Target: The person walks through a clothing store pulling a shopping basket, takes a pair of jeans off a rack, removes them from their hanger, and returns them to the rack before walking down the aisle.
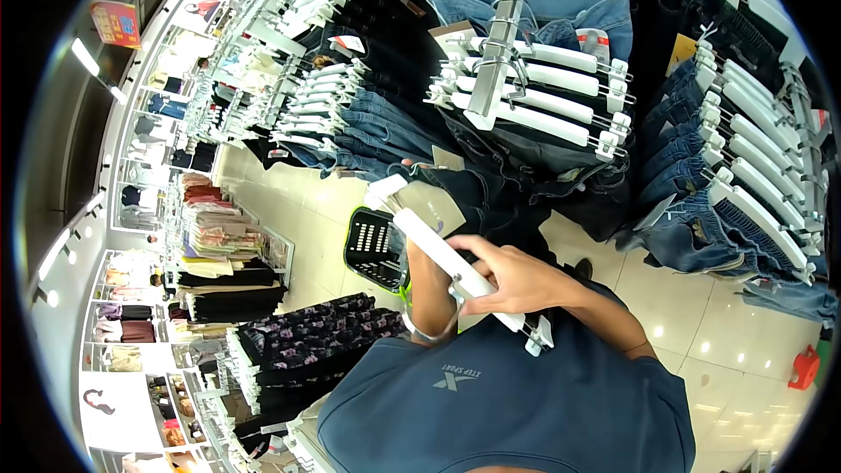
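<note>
My right hand [512,278] is closed around a white clip hanger [447,250], held diagonally in front of my chest. My left hand [424,263] reaches up behind the hanger, and its fingers are mostly hidden by the hanger and a large beige paper tag [429,208]. A dark pair of jeans [482,193] hangs just beyond the tag, close to both hands. Beside my left forearm is a black shopping basket [372,248] with a green handle.
Ahead, a metal rack arm [496,52] carries several white hangers with jeans. More blue jeans [688,180] hang on the right. Floral trousers [324,328] hang at left. A red object [803,368] stands on the tiled floor [701,315] at far right.
</note>
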The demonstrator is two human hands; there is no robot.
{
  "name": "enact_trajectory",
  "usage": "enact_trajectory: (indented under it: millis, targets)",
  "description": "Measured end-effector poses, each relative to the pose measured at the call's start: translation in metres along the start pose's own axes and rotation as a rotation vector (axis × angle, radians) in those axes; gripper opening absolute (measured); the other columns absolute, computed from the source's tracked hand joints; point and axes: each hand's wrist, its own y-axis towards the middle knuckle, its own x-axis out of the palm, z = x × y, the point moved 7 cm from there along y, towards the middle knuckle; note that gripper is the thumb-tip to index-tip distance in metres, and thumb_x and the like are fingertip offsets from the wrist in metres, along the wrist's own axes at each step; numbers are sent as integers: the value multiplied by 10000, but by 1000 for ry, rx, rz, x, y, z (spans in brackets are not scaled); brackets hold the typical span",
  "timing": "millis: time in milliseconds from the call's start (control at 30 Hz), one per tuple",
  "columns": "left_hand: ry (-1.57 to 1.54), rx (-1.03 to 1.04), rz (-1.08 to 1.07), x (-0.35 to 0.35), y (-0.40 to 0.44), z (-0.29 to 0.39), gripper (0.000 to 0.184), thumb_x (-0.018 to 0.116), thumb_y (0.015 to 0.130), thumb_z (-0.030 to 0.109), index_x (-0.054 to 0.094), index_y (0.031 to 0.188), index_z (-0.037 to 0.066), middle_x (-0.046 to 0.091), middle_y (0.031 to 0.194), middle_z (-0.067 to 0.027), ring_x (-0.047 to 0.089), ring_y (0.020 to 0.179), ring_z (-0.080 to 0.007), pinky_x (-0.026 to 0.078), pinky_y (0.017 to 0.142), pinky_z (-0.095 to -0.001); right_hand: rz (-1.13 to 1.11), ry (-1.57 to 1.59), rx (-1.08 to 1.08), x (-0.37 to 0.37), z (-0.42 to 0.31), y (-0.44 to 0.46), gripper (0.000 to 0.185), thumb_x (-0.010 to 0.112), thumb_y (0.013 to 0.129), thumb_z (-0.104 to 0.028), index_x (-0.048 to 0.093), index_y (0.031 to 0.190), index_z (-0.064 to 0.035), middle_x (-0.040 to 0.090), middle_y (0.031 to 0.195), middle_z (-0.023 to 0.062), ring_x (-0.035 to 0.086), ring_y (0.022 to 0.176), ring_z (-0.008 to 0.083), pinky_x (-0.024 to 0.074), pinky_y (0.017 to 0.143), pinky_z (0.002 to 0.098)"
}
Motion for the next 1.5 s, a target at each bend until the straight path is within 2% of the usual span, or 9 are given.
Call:
enact_trajectory:
  millis: [233,333,467,633,933,1033,1133,1267,1500]
  targets:
    - [258,66,-128,43,-9,14,303,419,876,314,486,1006,48,521,898,-86,541,805,-192,475,764,-332,-116,102,-144,-20,-16,-12,494,723,729,-120,520,1156,22,535,519,24,406,431,64,292,437,220]
    - [299,31,-547,61,-23,16,450,538,792,385,484,1070,35,470,936,-123,514,852,-253,443,840,-448,-223,238,-81,-27,-16,-21,423,703,747,-97,522,1107,34,639,623,33,548,512,49,386,495,198]
    - [4,-226,-485,21,-19,18,667,491,836,627,478,1163,47,488,948,-121,520,829,-234,486,806,-442,-318,294,-33,-18,-18,-28,405,700,712,-52,531,1068,41,632,639,39,515,511,43,375,482,194]
    - [781,-433,-520,-16,-13,1,597,712,741,196,441,1244,21,485,1165,-97,489,1082,-193,386,957,-372,-280,18,-67,-8,-32,-36,486,768,689,-160,563,1082,41,544,547,-6,417,428,71,297,412,220]
    - [1098,-639,-698,26,-52,-29,790,469,804,616,470,1276,-18,578,1164,-126,565,1036,-177,449,876,-267,-296,-25,-42,-2,-43,-49,435,727,728,-160,559,1087,20,590,558,57,555,444,171,382,446,265]
    - [881,-773,-757,15,-49,-50,596,713,747,278,507,1254,42,601,1132,-103,586,960,-145,460,804,-243,-307,-73,-105,2,-41,-52,459,734,722,-180,561,1098,19,581,551,63,550,441,179,378,441,267]
    - [1318,-798,-782,-8,-38,-65,358,667,766,136,587,1090,8,647,956,-66,606,785,-127,472,666,-225,-321,-106,-72,4,-41,-53,476,740,714,-198,567,1100,19,568,544,61,545,440,183,374,438,268]
    - [996,-428,-412,-16,-17,-40,123,594,824,55,585,921,-19,620,789,-64,587,641,-128,466,566,-246,-198,-89,-140,-13,-43,-60,512,732,705,-208,570,1122,42,472,472,-6,450,362,100,292,383,227]
    - [1398,-103,-97,18,-11,50,220,600,832,37,565,1031,-49,644,821,-65,564,600,-89,450,525,-221,-79,185,-51,-39,-30,-81,541,730,709,-158,540,1163,68,417,483,-29,342,386,46,214,409,220]
